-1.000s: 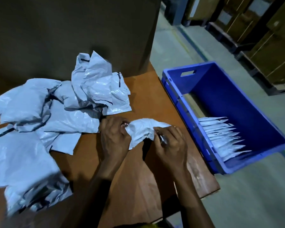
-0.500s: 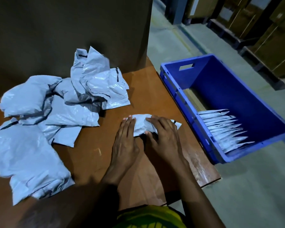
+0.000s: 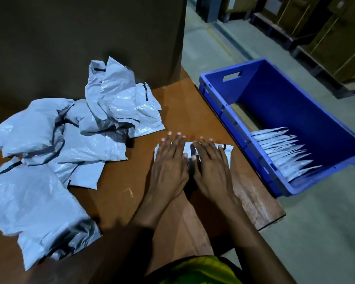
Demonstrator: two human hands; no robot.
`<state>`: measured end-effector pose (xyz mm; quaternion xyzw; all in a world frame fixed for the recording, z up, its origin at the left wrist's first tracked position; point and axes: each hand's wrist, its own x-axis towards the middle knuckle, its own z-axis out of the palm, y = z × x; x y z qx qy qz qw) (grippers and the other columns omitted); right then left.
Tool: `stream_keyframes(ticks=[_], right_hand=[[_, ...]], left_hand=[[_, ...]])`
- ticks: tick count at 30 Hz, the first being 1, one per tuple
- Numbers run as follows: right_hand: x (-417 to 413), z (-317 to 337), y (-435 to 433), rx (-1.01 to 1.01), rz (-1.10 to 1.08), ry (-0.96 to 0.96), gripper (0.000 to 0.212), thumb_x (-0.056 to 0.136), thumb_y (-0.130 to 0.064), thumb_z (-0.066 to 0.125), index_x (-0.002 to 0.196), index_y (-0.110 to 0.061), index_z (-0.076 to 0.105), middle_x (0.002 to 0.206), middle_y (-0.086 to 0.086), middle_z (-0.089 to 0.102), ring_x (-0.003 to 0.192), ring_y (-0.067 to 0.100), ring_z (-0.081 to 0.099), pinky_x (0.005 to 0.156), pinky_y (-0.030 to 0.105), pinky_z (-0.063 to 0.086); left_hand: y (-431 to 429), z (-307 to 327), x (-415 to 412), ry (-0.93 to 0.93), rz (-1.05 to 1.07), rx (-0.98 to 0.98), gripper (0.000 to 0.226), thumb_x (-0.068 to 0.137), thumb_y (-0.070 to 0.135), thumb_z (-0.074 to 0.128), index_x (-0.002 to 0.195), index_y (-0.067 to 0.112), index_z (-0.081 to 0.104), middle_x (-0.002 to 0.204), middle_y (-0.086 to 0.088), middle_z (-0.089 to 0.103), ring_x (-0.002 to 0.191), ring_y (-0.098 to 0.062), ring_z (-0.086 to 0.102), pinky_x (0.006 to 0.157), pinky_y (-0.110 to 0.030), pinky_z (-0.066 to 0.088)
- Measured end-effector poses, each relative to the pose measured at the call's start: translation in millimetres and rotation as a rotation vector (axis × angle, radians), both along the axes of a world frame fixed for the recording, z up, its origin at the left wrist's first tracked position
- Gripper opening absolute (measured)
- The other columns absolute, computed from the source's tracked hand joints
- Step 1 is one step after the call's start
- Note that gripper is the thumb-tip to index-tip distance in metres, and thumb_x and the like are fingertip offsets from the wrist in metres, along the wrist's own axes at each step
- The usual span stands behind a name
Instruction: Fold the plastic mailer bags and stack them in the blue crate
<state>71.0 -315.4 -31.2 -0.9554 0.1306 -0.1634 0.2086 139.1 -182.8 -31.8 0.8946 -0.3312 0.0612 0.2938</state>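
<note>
I had both hands down flat on one bag (image 3: 227,149) near the right side of the table (image 3: 182,103). The left hand (image 3: 168,162) lay on its left half and the right hand (image 3: 210,167) lay on its right half, side by side, with the thumbs very close. All the fingers were straight and spread out, so neither hand gripped anything; they only pressed the bag down. The bag looked small and folded, and only its corners and a thin strip between the hands showed. The crate (image 3: 213,93) sat just beside the table on the right, with a stack (image 3: 285,152) of folded bags leaning in its near end. A big pile (image 3: 90,140) of crumpled bags lay on the left of the table, well apart from the crate. I judged the bag to be very light, thin and soft (a bit like slippery paper that will not keep its bend). It would likely puff open if I let go fast, and it could slide on the smooth table. I thought the best place to take hold was the folded edges, pinching all the layers at once with a thumb and fingers, one hand at each short end.
</note>
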Motion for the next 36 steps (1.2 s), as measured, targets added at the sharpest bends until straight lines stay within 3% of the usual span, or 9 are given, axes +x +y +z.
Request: stream_keyframes(ticks=[5, 9, 20, 27, 36], right_hand=[[4, -24, -3, -0.064, -0.058, 0.068, 0.053, 0.111, -0.038, 0.031, 0.157, -0.016, 0.044, 0.166, 0.006, 0.037, 0.159, 0.024, 0.020, 0.130, 0.042, 0.007], [-5, -31, -3, -0.180, -0.065, 0.062, 0.057, 0.110, -0.039, 0.035, 0.162, -0.017, 0.036, 0.170, 0.004, 0.030, 0.161, 0.022, 0.013, 0.131, 0.046, 0.009], [21, -36, -18, -0.155, -0.057, 0.175, 0.063, 0.107, -0.048, 0.029, 0.163, -0.019, 0.033, 0.171, 0.003, 0.028, 0.161, 0.022, 0.010, 0.131, 0.045, 0.003], [-9, -39, -5, -0.118, -0.049, 0.141, 0.061, 0.108, -0.042, 0.036, 0.165, -0.022, 0.028, 0.173, -0.001, 0.021, 0.162, 0.017, 0.004, 0.131, 0.045, 0.006], [-3, -41, -7, -0.175, -0.069, 0.184, 0.054, 0.111, -0.047, 0.030, 0.164, -0.040, 0.023, 0.174, -0.007, 0.013, 0.162, 0.020, -0.003, 0.128, 0.057, 0.005]], left_hand=[[-7, -31, 15, -0.071, -0.027, 0.256, 0.059, 0.110, 0.033, 0.025, 0.163, 0.008, 0.024, 0.173, -0.009, 0.013, 0.161, -0.026, 0.004, 0.128, -0.051, 0.014], [1, -35, 1, -0.138, -0.026, 0.286, 0.061, 0.111, 0.033, 0.031, 0.165, 0.011, 0.014, 0.174, -0.005, 0.003, 0.161, -0.029, -0.003, 0.129, -0.053, 0.010], [-12, -35, 27, -0.070, -0.016, 0.385, 0.066, 0.105, 0.037, 0.023, 0.166, 0.013, 0.015, 0.174, -0.009, 0.004, 0.160, -0.037, -0.004, 0.128, -0.056, 0.006], [0, -40, -1, -0.111, -0.016, 0.369, 0.066, 0.106, 0.033, 0.030, 0.166, 0.013, 0.012, 0.174, -0.009, 0.002, 0.159, -0.038, -0.006, 0.127, -0.061, 0.009], [-3, -42, -1, -0.109, 0.034, 0.340, 0.062, 0.109, 0.035, 0.030, 0.166, 0.019, 0.012, 0.174, -0.008, 0.002, 0.159, -0.041, -0.007, 0.126, -0.061, 0.011]])
